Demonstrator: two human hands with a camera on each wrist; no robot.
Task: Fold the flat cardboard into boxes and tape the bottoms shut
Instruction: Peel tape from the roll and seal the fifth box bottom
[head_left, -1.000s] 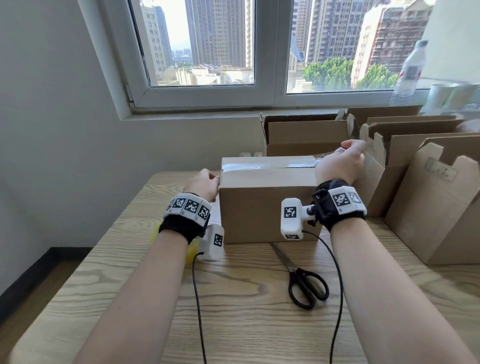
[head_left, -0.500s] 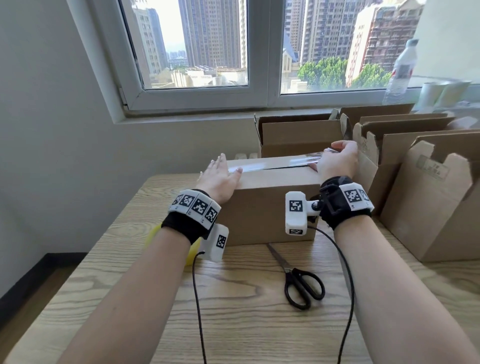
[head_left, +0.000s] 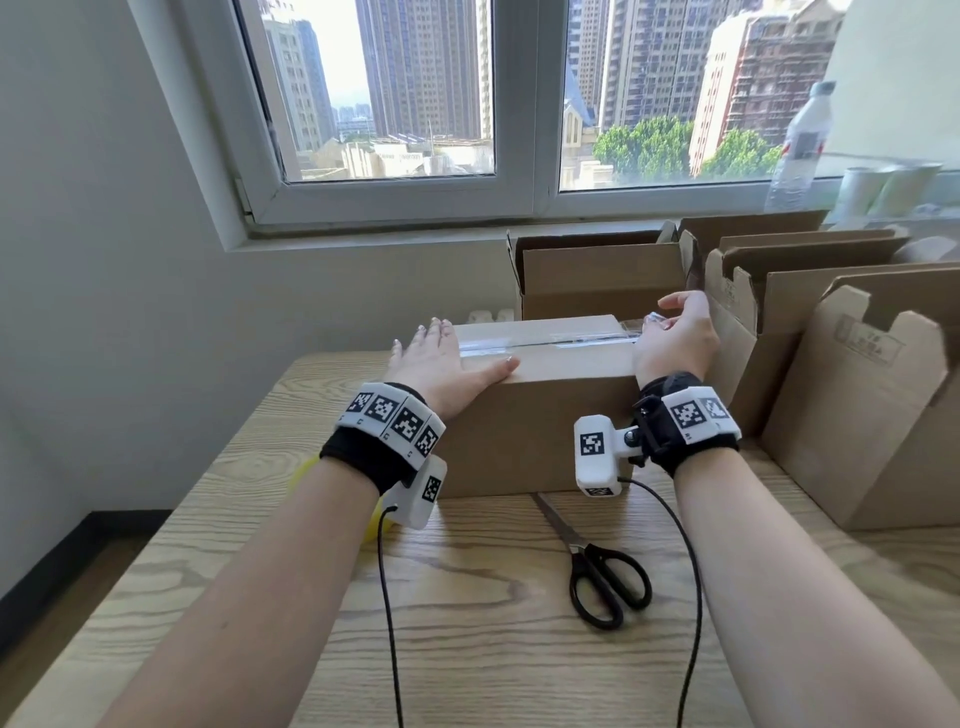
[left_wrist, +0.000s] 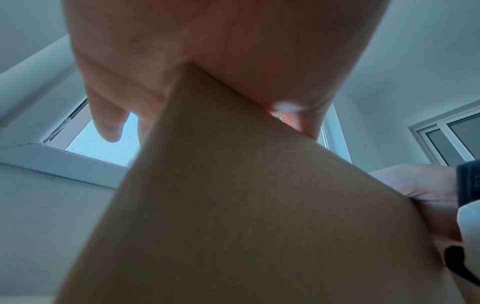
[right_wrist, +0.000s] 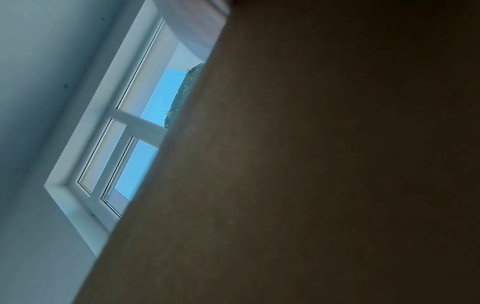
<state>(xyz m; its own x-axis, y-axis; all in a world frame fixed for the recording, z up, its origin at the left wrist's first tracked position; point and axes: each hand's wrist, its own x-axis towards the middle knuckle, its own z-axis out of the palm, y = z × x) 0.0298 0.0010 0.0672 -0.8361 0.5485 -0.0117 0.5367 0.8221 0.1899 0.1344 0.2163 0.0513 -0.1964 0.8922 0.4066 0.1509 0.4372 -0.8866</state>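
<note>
A closed cardboard box (head_left: 540, 431) stands on the wooden table (head_left: 467, 649), with a strip of clear tape (head_left: 571, 340) along its top seam. My left hand (head_left: 441, 358) lies flat on the box's left top end, fingers straight, pressing the tape down. My right hand (head_left: 675, 332) is at the right top end, fingers curled and pinching the loose end of the tape. The left wrist view shows the palm (left_wrist: 182, 41) on the box corner (left_wrist: 246, 205). Brown box wall (right_wrist: 337, 164) fills the right wrist view and hides the fingers.
Black scissors (head_left: 602, 577) lie on the table in front of the box. A yellow tape roll (head_left: 306, 467) is half hidden behind my left wrist. Open folded boxes (head_left: 597, 280) (head_left: 857, 415) crowd the back and right. A water bottle (head_left: 800, 145) stands on the sill.
My left hand rose from the box's left side onto its top and flattened over the tape. My right hand stayed at the right end, holding the tape.
</note>
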